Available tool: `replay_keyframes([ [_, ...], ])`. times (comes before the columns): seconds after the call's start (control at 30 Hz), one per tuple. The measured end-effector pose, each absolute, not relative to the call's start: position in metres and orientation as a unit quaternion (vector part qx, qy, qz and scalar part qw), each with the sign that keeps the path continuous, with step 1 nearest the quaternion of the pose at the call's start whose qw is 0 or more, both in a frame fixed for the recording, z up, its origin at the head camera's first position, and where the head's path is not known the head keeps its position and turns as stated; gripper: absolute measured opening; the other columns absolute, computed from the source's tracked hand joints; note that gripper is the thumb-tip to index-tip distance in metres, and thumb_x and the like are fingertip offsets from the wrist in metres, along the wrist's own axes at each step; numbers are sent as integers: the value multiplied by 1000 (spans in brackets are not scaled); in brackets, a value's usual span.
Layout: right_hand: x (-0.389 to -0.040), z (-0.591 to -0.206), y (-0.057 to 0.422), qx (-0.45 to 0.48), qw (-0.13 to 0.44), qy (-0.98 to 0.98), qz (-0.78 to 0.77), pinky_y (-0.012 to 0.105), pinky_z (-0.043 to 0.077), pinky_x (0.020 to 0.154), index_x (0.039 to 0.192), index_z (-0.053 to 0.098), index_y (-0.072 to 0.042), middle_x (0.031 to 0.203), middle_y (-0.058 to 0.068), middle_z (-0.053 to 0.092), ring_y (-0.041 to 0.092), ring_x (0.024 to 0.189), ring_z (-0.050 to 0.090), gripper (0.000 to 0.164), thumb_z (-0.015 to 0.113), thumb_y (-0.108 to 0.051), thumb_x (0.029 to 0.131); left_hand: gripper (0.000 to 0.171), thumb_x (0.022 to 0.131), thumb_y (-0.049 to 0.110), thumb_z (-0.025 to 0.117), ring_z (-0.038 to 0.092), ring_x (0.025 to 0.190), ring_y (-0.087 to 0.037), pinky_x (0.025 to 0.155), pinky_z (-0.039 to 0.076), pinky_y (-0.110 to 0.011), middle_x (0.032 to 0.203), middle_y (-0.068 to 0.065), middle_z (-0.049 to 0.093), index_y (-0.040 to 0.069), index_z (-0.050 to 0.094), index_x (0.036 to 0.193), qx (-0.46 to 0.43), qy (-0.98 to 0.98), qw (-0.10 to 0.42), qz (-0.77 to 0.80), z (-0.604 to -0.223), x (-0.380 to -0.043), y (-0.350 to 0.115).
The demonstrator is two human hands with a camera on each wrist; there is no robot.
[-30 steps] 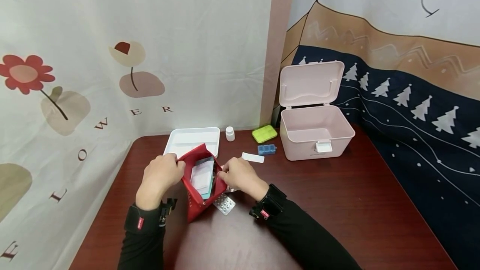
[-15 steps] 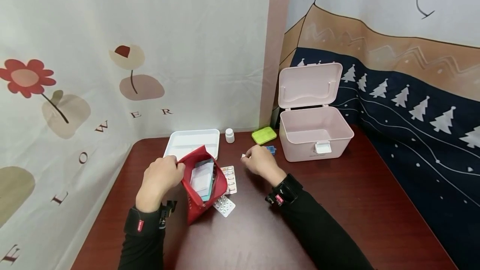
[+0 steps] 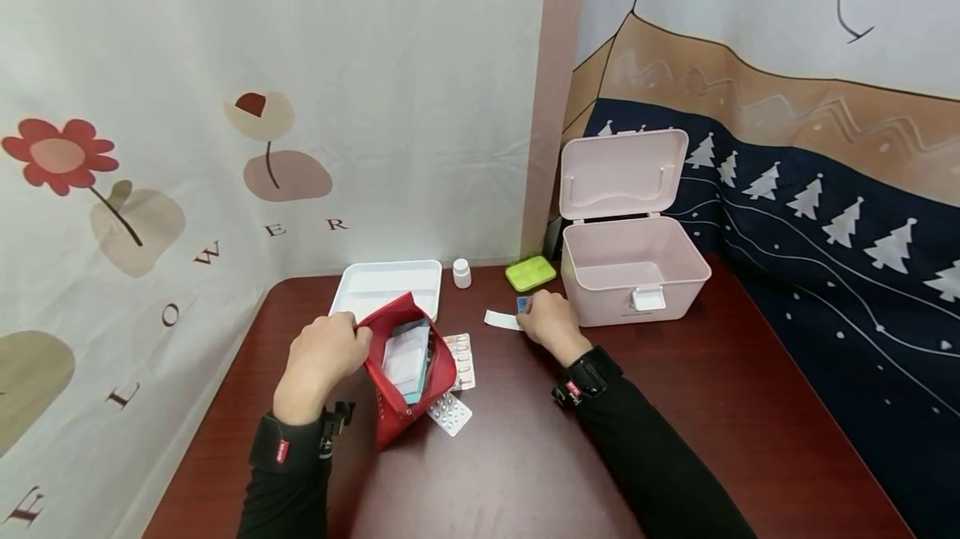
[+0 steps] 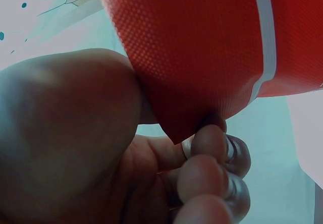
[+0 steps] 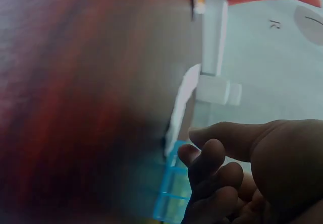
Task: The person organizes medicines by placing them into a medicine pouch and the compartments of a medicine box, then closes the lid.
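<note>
At the left of the table, my left hand (image 3: 324, 360) pinches the upper edge of a red zip pouch (image 3: 390, 414). In the left wrist view, thumb and fingers grip the corner of the pouch (image 4: 202, 47). White and teal flat packs (image 3: 405, 360) show inside its mouth. Two blister packs, one of capsules (image 3: 462, 362) and one of round tablets (image 3: 450, 414), lie beside it. My right hand (image 3: 555, 326) is over a small blue pill box (image 3: 522, 303), partly hiding it. The right wrist view shows nothing between thumb and fingers, the box (image 5: 174, 188) just beyond them.
A white paper strip (image 3: 501, 320) lies left of my right hand. Behind stand a white tray (image 3: 386, 276), a white bottle (image 3: 462, 273) and a lime-green case (image 3: 530, 272). A pink storage box (image 3: 615, 306) with raised lid is at the back right.
My right hand has left the pouch's right edge and moved right, past the white strip, to the blue pill box. The capsule pack is uncovered. My left hand keeps its hold on the pouch.
</note>
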State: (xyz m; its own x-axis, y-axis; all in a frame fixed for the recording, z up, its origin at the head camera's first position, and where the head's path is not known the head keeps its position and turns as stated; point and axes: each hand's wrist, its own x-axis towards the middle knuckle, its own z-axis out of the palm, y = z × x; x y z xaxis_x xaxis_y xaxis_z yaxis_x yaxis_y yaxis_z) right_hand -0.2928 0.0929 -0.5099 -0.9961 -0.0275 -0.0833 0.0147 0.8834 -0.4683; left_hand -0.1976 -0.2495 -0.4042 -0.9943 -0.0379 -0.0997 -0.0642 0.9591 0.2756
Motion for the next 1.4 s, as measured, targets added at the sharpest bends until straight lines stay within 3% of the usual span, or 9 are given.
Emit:
replay_keyframes([
  [0.23,-290,-518,92,9,44,975,-217,47,59,76,77,75,-18,93,9,76,30,88,72,16,79,-22,93,38,103,29,59,63,78,-30,66,52,-43,92,-18,70,-6,69,117,-26,988,46,144,-405,-197,-249],
  [0.47,-281,-514,95,-18,45,980,-192,47,61,80,84,79,-17,99,12,79,32,92,75,6,77,-17,89,39,103,29,59,64,78,-31,66,53,-44,92,-18,70,-6,69,117,-25,988,43,144,-402,-197,-248],
  [0.67,-295,-544,101,-37,57,980,-187,46,59,76,93,82,-17,102,11,78,31,92,73,8,78,-23,91,41,103,29,61,64,78,-30,67,54,-43,95,-19,72,-7,68,120,-27,988,47,145,-403,-197,-249],
  [0.9,-300,-562,104,-66,56,979,-184,49,57,66,91,80,-17,93,10,75,32,82,71,17,82,-34,92,43,103,30,63,65,80,-31,68,56,-44,99,-21,73,-8,68,124,-32,987,54,145,-405,-196,-249],
  [1.13,-284,-526,95,-41,77,980,-179,48,59,68,83,77,-13,90,11,74,30,81,71,15,82,-24,92,43,103,30,62,64,79,-30,67,56,-44,97,-20,72,-7,68,123,-28,987,49,149,-405,-197,-249],
  [1.4,-285,-519,101,-62,84,977,-186,44,56,67,68,72,-19,83,5,73,26,78,69,21,78,-20,88,43,103,30,61,64,78,-30,67,56,-43,96,-20,72,-7,68,123,-29,987,49,148,-404,-197,-248],
])
